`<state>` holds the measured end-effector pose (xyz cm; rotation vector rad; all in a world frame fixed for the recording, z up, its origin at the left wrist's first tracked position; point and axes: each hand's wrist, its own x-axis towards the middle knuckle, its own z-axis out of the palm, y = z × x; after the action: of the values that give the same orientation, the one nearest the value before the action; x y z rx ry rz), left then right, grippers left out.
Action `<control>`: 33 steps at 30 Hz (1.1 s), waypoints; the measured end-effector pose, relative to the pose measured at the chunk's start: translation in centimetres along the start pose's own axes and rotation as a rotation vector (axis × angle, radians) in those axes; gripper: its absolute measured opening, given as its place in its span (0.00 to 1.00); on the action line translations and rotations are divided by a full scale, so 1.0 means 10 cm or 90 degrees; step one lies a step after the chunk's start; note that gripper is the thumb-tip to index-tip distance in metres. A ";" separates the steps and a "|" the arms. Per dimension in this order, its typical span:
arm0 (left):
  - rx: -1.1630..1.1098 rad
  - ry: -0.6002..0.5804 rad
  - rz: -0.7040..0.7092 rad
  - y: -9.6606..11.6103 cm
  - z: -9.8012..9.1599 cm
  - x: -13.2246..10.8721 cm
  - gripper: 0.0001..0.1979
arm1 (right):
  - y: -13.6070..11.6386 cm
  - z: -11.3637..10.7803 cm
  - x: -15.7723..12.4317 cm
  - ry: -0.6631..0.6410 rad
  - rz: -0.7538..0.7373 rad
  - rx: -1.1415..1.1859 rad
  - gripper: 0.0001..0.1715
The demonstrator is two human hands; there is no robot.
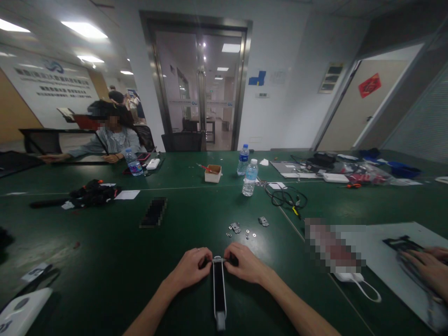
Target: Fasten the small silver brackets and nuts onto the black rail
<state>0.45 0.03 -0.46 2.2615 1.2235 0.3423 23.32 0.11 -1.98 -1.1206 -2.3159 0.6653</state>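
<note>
Apparently metal, the slim, pale frame (214, 291) should be fairly light, stiff and hard to break, though its smooth sides may slip; the long rails or the blocky near end (220, 321) would likely give the surest hold. It lies on the near part of the desk (185, 210), lengthwise between the forearms, its far end flanked by the left hand (194, 267) and the right hand (245, 262). Both have fingers curled in a pinch there, one from each side; whether they grip the frame itself or a small piece across its end, I cannot tell.
</note>
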 end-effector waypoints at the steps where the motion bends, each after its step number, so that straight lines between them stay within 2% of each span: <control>1: -0.001 -0.001 0.000 0.00 0.00 0.00 0.04 | 0.00 0.00 0.00 0.000 0.000 0.001 0.03; 21: 0.008 0.000 0.004 -0.02 0.02 0.00 0.04 | 0.01 0.00 0.00 0.005 0.002 0.001 0.05; 33: 0.006 0.003 0.000 0.00 0.01 0.00 0.05 | 0.01 -0.06 -0.01 -0.021 0.007 0.010 0.07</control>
<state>0.47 -0.03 -0.53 2.2699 1.2302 0.3434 23.76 0.23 -1.59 -1.1231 -2.3293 0.7100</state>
